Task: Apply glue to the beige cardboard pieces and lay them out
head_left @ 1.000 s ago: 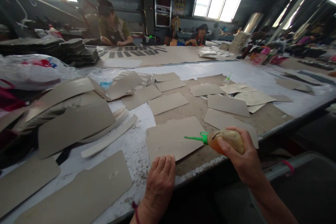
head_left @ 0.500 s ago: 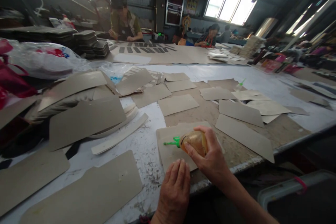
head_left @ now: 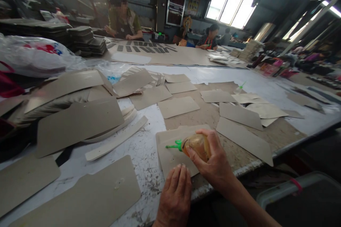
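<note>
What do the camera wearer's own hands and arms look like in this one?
Both the left hand and the right hand are ungloved. The right forearm is bare as far as it shows, with no sleeve, watch or bracelet visible. The left forearm is mostly outside the picture.

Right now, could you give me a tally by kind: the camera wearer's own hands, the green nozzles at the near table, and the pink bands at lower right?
Hands: 2, the left hand on a board, the right hand around a bottle
Green nozzles: 2, the held nozzle and the far nozzle
Pink bands: 1, the pink band
Total: 5
</note>
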`<state>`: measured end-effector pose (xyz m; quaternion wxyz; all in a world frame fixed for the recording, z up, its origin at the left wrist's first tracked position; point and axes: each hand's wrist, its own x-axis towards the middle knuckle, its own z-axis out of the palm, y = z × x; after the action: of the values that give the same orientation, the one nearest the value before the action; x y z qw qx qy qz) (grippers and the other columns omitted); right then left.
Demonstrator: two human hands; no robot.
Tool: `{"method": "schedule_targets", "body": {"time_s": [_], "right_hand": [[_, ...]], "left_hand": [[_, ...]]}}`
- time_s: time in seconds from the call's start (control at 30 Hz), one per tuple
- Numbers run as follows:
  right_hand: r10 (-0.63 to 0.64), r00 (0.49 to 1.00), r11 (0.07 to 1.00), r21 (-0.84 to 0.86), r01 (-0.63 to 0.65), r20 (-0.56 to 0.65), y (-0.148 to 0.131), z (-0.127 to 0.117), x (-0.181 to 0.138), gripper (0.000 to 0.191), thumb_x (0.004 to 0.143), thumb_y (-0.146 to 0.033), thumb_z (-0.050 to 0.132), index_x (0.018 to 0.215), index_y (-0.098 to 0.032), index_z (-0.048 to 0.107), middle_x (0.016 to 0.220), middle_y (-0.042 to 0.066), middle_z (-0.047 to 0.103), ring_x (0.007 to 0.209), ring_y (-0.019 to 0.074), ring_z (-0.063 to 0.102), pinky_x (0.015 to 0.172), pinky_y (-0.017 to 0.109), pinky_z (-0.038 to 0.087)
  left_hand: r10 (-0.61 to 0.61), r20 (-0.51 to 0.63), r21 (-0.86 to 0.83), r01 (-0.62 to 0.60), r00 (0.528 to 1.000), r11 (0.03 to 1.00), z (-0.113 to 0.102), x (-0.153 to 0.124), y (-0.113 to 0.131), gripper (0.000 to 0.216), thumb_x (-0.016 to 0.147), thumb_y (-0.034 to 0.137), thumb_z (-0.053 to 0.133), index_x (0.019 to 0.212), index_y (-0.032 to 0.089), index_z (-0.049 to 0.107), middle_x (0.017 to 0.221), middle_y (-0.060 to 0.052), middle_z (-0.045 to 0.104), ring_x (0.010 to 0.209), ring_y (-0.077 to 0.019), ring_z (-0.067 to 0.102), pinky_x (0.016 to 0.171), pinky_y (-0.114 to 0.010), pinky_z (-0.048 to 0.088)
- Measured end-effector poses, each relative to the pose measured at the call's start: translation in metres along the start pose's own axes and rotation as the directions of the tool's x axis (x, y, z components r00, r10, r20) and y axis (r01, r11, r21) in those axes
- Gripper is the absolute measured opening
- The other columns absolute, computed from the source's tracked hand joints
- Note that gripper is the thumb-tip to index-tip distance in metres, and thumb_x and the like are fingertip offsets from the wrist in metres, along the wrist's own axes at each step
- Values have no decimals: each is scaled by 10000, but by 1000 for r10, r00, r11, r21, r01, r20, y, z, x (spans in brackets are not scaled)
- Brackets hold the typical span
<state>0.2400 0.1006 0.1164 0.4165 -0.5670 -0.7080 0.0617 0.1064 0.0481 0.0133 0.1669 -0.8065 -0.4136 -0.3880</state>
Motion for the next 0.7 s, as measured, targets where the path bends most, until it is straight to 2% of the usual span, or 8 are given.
{"method": "schedule_targets", "body": {"time_s": [0.3,0.57,0.7], "right_hand": [[44,998,996,-76,-47,-39,20,-16,2,330,863,-376,631,1124,-230,492,1023,74,553,935,232,587,826,363,513],[79,991,983,-156,-96,-109,45,-35,2,343,865,-395,622,1131,-222,492,1015,73,538,907,232,585,812,370,509],[93,984,976,-183,-120,-153,57,-44,3,334,864,-414,614,1114,-224,498,998,74,539,904,241,583,803,380,511]], "left_hand": [[10,-21,-14,-11,1000,1000,2,1,-4,380,955,89,301,1045,88,670,1075,-97,702,1062,-208,616,989,-318,454],[28,42,-57,-26,999,998,12,-17,-8,384,896,64,397,1211,110,612,1153,-110,685,1163,-216,584,1067,-336,412],[38,22,-67,-37,999,997,17,-19,-10,382,889,53,392,1184,112,626,1129,-95,697,1130,-198,594,1123,-325,334]]}}
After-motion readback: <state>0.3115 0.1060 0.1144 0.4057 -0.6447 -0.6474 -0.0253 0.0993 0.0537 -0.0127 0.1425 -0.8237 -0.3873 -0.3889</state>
